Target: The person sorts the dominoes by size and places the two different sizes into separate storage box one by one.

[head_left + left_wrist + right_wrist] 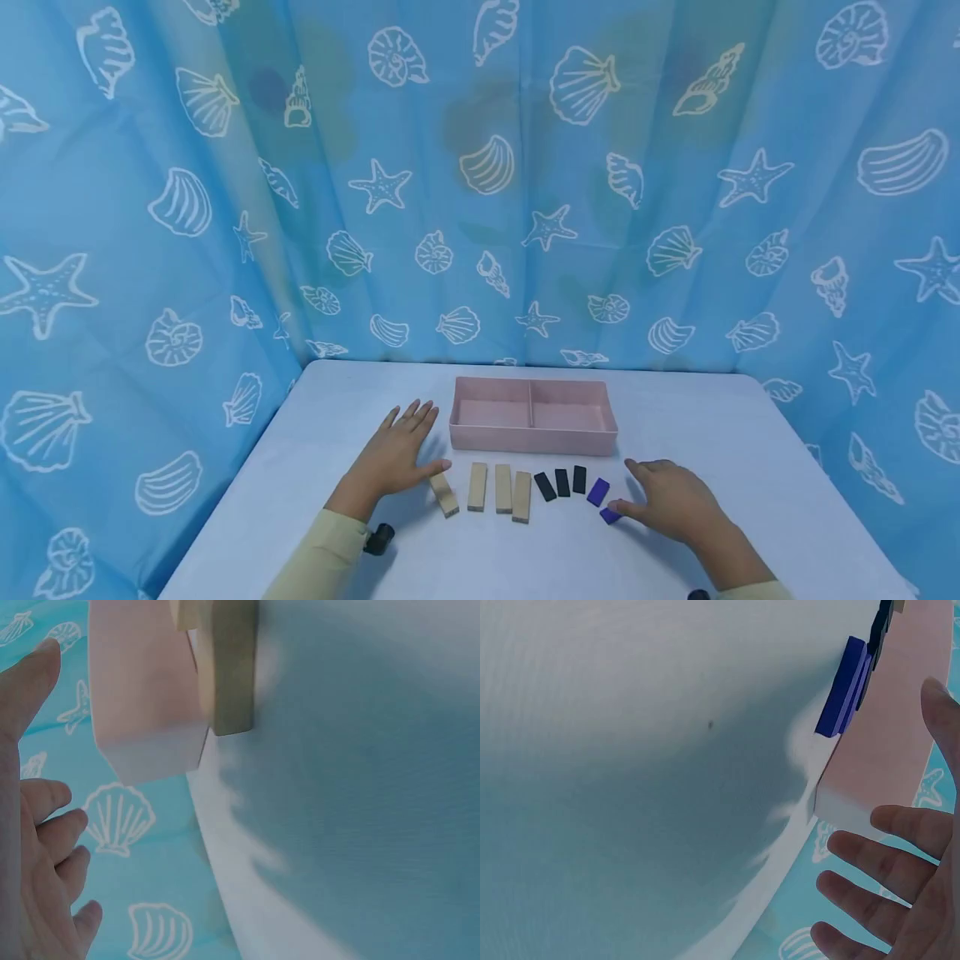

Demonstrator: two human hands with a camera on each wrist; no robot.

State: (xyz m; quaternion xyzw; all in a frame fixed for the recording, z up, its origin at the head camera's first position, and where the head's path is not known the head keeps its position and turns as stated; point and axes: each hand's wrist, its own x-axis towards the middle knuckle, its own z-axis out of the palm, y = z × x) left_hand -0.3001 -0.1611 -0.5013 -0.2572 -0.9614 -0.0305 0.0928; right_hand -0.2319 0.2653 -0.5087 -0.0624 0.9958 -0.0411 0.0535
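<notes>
While left hand [395,456] and right hand [672,502] hover at either end, fingers released, wooden blocks [503,488], black blocks [562,482] and purple blocks [598,492] lie in a spaced row before the divided pink tray [525,440] near the back edge of the worktop [540,562], presumably so each is separately reachable.

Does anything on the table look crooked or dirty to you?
The leftmost wooden block slants, while the other three are nearly straight. Also, a small dark speck shows on the white tabletop; its nature is unclear.
</notes>
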